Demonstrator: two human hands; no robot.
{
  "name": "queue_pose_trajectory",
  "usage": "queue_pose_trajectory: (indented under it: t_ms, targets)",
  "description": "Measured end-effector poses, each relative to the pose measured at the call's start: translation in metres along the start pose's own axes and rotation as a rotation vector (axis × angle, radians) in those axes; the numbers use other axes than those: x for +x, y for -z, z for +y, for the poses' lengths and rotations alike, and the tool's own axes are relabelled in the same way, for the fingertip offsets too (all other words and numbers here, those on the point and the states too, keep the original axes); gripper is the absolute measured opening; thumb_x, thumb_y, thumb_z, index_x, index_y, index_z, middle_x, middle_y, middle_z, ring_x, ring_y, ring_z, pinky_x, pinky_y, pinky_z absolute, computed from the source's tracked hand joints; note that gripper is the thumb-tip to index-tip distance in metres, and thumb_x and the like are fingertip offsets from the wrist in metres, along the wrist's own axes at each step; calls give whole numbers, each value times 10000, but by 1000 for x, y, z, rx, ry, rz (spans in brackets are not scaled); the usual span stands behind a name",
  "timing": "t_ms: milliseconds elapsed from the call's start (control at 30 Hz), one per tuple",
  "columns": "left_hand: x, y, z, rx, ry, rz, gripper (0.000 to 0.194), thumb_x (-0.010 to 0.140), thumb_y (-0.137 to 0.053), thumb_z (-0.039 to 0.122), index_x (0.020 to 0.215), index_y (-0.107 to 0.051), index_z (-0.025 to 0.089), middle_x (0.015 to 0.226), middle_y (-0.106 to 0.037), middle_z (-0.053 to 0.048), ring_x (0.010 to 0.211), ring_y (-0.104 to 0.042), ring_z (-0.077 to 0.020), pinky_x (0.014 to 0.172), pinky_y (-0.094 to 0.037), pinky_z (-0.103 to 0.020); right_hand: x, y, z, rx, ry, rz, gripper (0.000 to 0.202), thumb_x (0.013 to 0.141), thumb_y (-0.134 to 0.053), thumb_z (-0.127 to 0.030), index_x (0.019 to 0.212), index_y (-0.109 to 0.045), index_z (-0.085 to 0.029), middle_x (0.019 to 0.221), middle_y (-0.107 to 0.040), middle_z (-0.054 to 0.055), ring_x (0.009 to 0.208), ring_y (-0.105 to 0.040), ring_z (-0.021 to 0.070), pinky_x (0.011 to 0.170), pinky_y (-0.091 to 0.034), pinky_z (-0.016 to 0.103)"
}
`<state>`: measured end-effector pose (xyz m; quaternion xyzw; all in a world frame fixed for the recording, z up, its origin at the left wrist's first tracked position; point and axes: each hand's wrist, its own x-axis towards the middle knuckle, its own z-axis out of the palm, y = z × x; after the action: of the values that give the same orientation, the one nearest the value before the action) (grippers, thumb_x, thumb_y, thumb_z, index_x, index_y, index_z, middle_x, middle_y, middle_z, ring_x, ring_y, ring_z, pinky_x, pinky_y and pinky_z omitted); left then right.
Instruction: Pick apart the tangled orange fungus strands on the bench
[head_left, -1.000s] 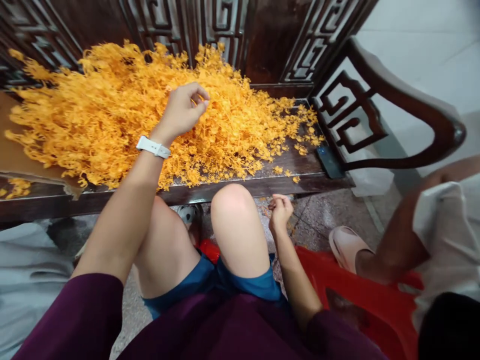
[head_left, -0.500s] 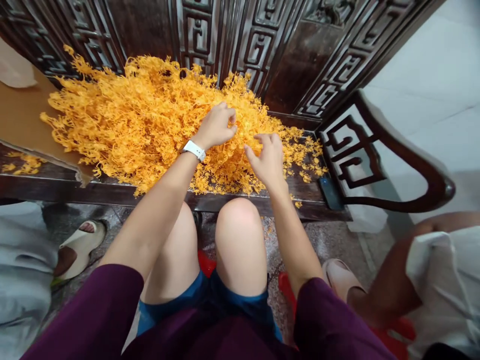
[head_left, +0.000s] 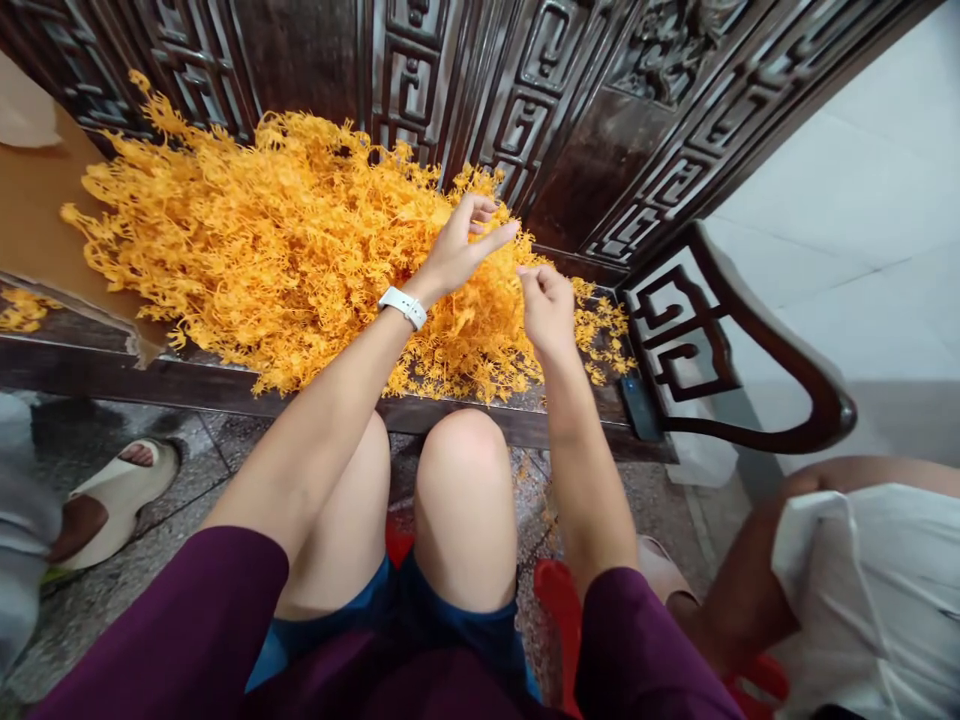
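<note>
A big heap of orange-yellow artificial flower sprigs [head_left: 300, 240] spreads over a dark wooden bench [head_left: 202, 385]. Over the right part of the heap is my left hand [head_left: 461, 245], a white watch [head_left: 403, 307] on its wrist. Its thumb points away from the half-curled fingers, and I see nothing held in it. Just to its right, my right hand [head_left: 550, 308] is closed with thumb and forefinger pinched together. Whatever lies in that pinch is too small to make out. The two hands are apart from each other.
Brown cardboard [head_left: 60, 220] lies left of the heap. A carved armrest [head_left: 750, 360] and a dark phone-like object [head_left: 640, 405] are at the bench's right end. Behind rises a carved backrest [head_left: 300, 60]. People sit on both sides; a sandalled foot [head_left: 124, 495] shows left.
My left hand has moved right and away from me, its thumb now stretched out. My right hand has gone from spread fingers to a pinch. The view has shifted slightly.
</note>
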<state>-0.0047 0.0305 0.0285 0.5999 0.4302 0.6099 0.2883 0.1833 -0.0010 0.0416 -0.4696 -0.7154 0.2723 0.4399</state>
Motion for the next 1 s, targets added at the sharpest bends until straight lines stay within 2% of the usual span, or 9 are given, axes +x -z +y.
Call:
queue_pose_trajectory:
  t_ms: [67, 167, 233, 333, 433, 567, 800, 900, 1000]
  targets:
    - [-2, -1, -16, -5, -31, -52, 675, 937, -671, 803, 1367, -536, 301, 1581, -584, -146, 1540, -527, -315, 1281, -396, -491, 6, 8, -7, 170, -134, -30, 455, 1013, -689, -529, 732, -457, -257, 741, -446, -21, 751, -461, 183, 754, -429, 342]
    - [-7, -3, -36, -6, 37, -45, 880, 887, -495, 977, 1477, -428, 328, 1705, -461, -147, 1659, -412, -339, 1338, -350, -530, 15, 15, -17, 478, -301, -103, 423, 947, -789, -559, 798, -540, -252, 851, -605, 10, 842, -568, 186, 751, -492, 318]
    - [-12, -3, -44, 115, 59, -41, 1064, 790, -604, 1003, 1571, -345, 329, 1788, -371, -174, 1696, -352, -384, 1366, -304, -579, 25, 17, -24, 658, -379, -149, 429, 936, -813, -556, 801, -546, -250, 903, -660, 20, 863, -613, 180, 748, -533, 310]
    - [-21, -3, -51, 328, 21, -36, 1338, 637, -771, 972, 1658, -280, 259, 1852, -269, -240, 1743, -242, -440, 1422, -179, -623, 42, 15, -39, 718, -374, -166, 465, 950, -812, -569, 766, -530, -249, 875, -662, 18, 808, -611, 164, 707, -547, 297]
    - [-25, -1, -55, 422, 24, -10, 1280, 677, -746, 944, 1648, -335, 216, 1843, -300, -257, 1747, -245, -435, 1429, -177, -623, 57, 12, -56, 677, -286, -200, 443, 964, -810, -556, 768, -558, -249, 865, -658, 18, 773, -598, 155, 682, -539, 292]
    - [-22, 3, -57, 415, 34, 41, 1134, 737, -761, 887, 1615, -400, 267, 1800, -415, -214, 1720, -331, -416, 1411, -241, -621, 72, 16, -68, 701, -255, -206, 411, 990, -780, -517, 774, -552, -251, 826, -623, 9, 750, -590, 149, 688, -551, 285]
    - [-22, 14, -55, 335, 84, 51, 1275, 661, -874, 833, 1666, -377, 226, 1838, -364, -226, 1684, -425, -403, 1422, -268, -587, 71, 28, -56, 823, -254, -153, 313, 941, -779, -330, 772, -526, -259, 825, -634, 4, 770, -620, 161, 708, -580, 291]
    - [-29, 22, -49, 334, 133, -11, 1287, 674, -890, 786, 1705, -348, 238, 1847, -348, -218, 1713, -373, -421, 1432, -247, -599, 76, 33, -51, 921, -238, -92, 283, 953, -713, -262, 751, -514, -256, 820, -631, 11, 780, -630, 163, 713, -585, 291]
    - [-35, 31, -41, 310, 186, -106, 1237, 769, -776, 854, 1742, -312, 246, 1880, -274, -204, 1759, -277, -416, 1441, -225, -599, 92, 38, -51, 976, -214, 2, 297, 976, -643, -235, 724, -488, -260, 785, -603, 18, 759, -623, 171, 679, -577, 294]
